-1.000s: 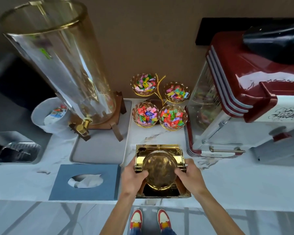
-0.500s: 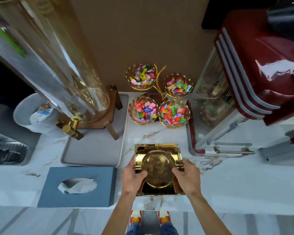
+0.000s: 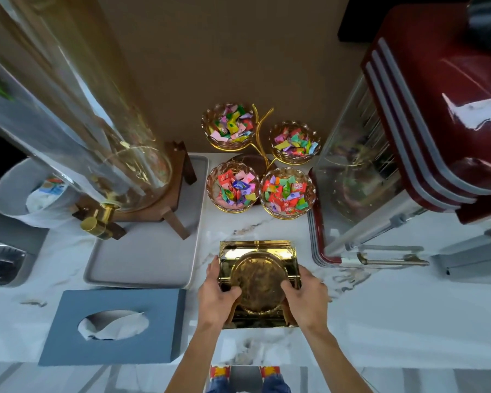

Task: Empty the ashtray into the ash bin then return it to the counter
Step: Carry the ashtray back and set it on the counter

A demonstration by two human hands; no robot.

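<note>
A square gold ashtray with a round dished centre sits on the white marble counter, close to its front edge. My left hand grips its left side, thumb over the rim of the round dish. On the opposite side, my right hand holds it the same way. Whether the ashtray rests on the counter or is just lifted I cannot tell. A white bin with a liner and scraps inside stands at the far left, below counter level.
A blue tissue box lies left of the ashtray. Behind it, a grey tray carries a tall glass drink dispenser. Candy bowls on a gold stand stand behind the ashtray. A red popcorn machine fills the right.
The camera has moved closer and lower over the counter. Both hands keep their grip on the ashtray's sides, and the ashtray stays in about the same place.
</note>
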